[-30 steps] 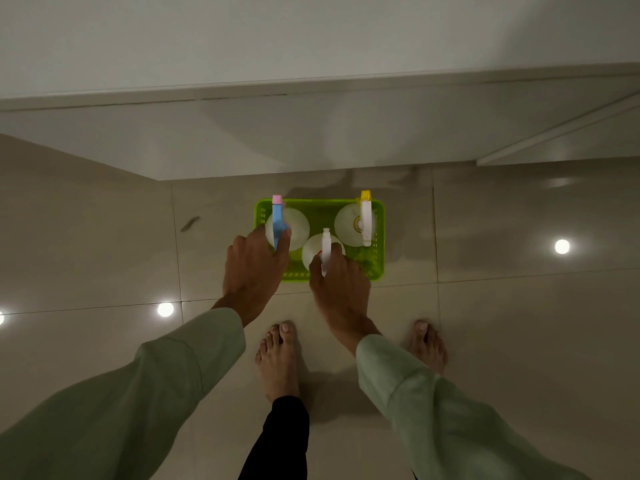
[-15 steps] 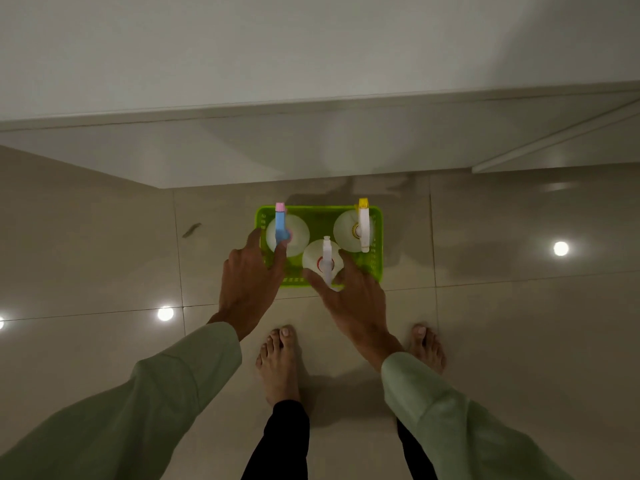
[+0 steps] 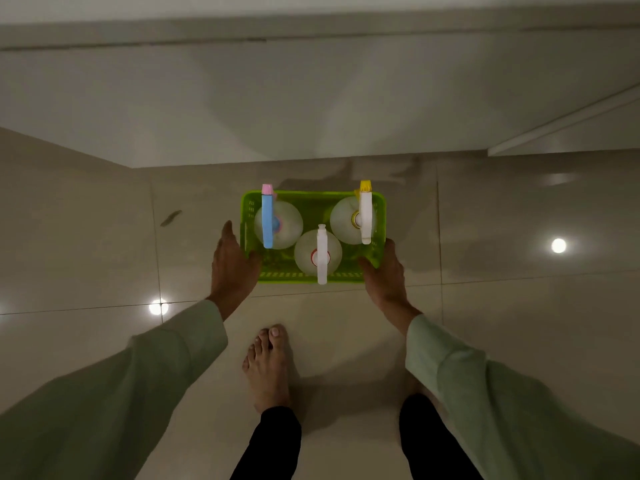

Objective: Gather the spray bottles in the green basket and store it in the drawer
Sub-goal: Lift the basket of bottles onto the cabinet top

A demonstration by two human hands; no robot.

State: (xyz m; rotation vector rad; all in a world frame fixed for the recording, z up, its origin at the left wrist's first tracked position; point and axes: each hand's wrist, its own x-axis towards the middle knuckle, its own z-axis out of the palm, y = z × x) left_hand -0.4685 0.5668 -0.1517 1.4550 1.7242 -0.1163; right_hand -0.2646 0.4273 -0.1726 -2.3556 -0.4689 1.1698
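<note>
The green basket [image 3: 311, 195] sits on the tiled floor just in front of me. Three clear spray bottles stand inside it. One has a blue and pink head [image 3: 267, 220] at the left, one a white head [image 3: 322, 254] at the near middle, and one a yellow and white head [image 3: 365, 220] at the right. My left hand [image 3: 233, 265] is on the basket's near left corner, thumb raised outside the wall. My right hand [image 3: 386, 275] clasps the near right corner, thumb inside the rim.
A white cabinet front [image 3: 311, 98] rises right behind the basket, with a panel edge [image 3: 561, 126] slanting at the right. My bare left foot [image 3: 268, 365] stands close to the basket. A dark mark [image 3: 170, 218] lies on the glossy tiles to the left.
Both hands left the blue-headed and white-headed bottles and spread apart to the basket's left and right sides. The view has come closer to the basket.
</note>
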